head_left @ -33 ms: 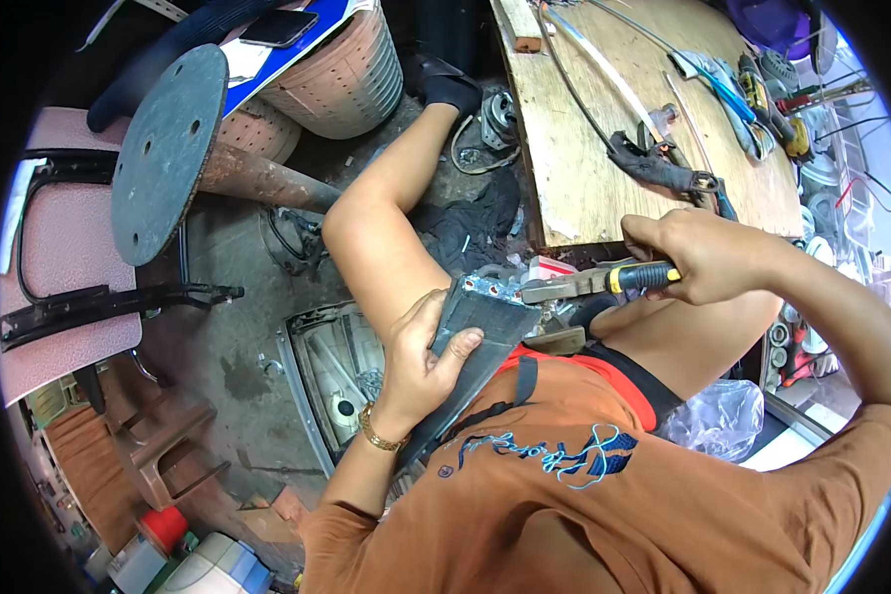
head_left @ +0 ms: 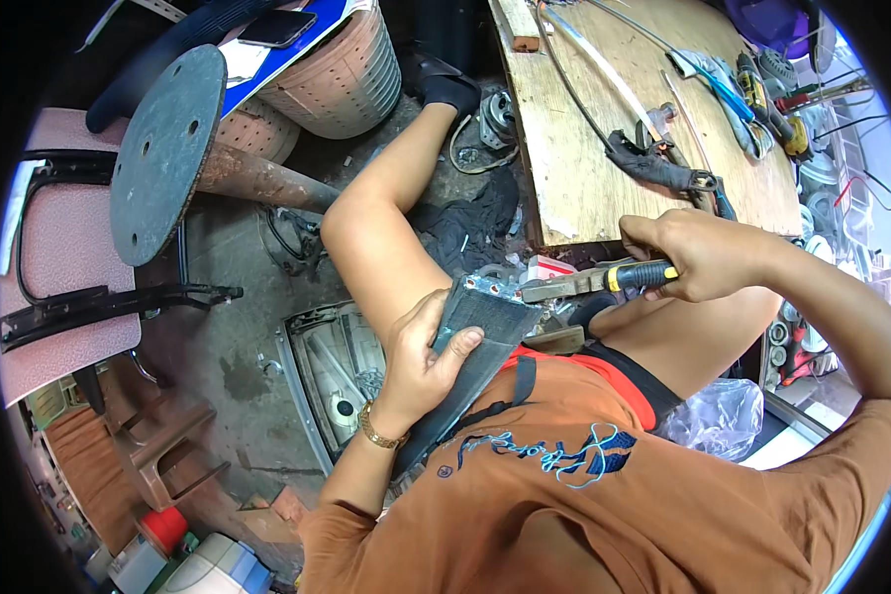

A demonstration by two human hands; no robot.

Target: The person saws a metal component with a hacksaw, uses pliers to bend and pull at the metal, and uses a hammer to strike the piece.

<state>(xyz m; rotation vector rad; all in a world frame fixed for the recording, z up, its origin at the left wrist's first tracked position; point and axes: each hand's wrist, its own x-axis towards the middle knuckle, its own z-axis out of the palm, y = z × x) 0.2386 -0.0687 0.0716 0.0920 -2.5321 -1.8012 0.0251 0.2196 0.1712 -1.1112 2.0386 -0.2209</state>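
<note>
My left hand [head_left: 421, 356] is wrapped around a long, flat, dark grey piece [head_left: 487, 332], thumb on its upper face, holding it tilted in front of my lap. Small round holes line the pale, bluish end strip of that piece. My right hand [head_left: 708, 259] grips the black-and-yellow handles of a pair of pliers [head_left: 576, 285]. The jaws meet the right corner of the end strip; whether they bite on anything there I cannot tell. The lower part of the dark piece runs down past my left wrist, beside my shirt.
On the right stands a wooden table [head_left: 584, 129] with a hose, cables, a blue-handled tool and a drill. A round metal disc on a post [head_left: 173, 148] stands at left, near a pink chair [head_left: 74, 233]. A metal-framed panel [head_left: 317, 366] lies on the floor by my left knee.
</note>
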